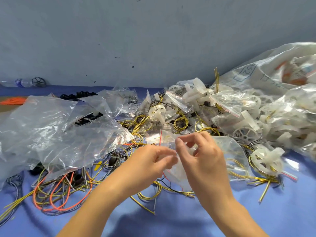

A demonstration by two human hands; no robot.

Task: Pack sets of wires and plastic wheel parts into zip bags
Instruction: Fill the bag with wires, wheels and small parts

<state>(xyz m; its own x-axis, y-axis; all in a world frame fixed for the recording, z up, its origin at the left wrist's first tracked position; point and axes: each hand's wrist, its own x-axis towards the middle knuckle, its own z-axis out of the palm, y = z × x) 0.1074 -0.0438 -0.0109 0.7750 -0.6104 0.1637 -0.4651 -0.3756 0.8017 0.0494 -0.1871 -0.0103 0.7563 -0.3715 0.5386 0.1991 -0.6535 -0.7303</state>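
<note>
L hand (153,159) & R hand (204,157) both pinch zip bag (168,140), fingers curled narrow. Wires (59,190) left of bag; white wheel (266,161) right of it.

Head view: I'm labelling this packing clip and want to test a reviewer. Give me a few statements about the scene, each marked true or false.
1. The left hand and the right hand both pinch a small clear zip bag. True.
2. Orange wire lies to the right of the hands. False: the orange wire loops lie to their left.
3. A dark wheel stands by the wall at the far left. True.
4. The cover on the table is green. False: the table cover is blue.
</note>
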